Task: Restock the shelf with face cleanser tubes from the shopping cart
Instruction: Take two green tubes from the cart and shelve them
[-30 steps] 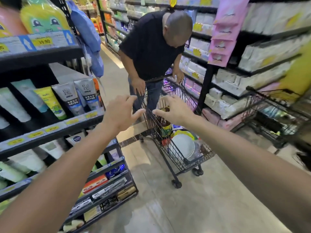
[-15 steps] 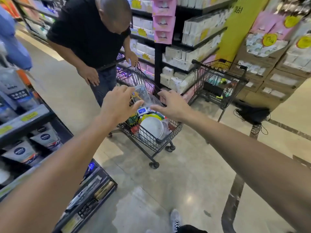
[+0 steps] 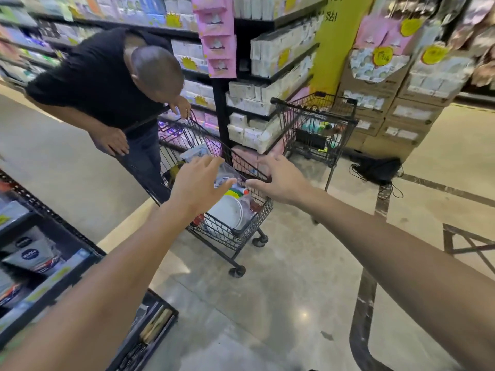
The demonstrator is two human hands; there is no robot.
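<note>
A black wire shopping cart (image 3: 235, 234) stands in the aisle ahead of me, loaded with white plates, a clear plastic bag and other goods. No cleanser tube can be made out inside it. My left hand (image 3: 199, 187) hovers above the cart's near end with fingers spread and empty. My right hand (image 3: 278, 178) reaches over the cart's right rim, fingers straight, holding nothing. The shelf (image 3: 40, 266) with face cleanser tubes sits at my lower left.
A person in a black shirt (image 3: 107, 76) bends over the cart's far end, one hand on its handle. A second black cart (image 3: 316, 129) stands behind on the right, beside stacked cardboard boxes (image 3: 401, 113). A dark bag with cables (image 3: 377, 170) lies on the floor.
My view has swung right, from the shelf toward the cart. Both hands have stretched further out over the cart. The shelf has slid to the lower left.
</note>
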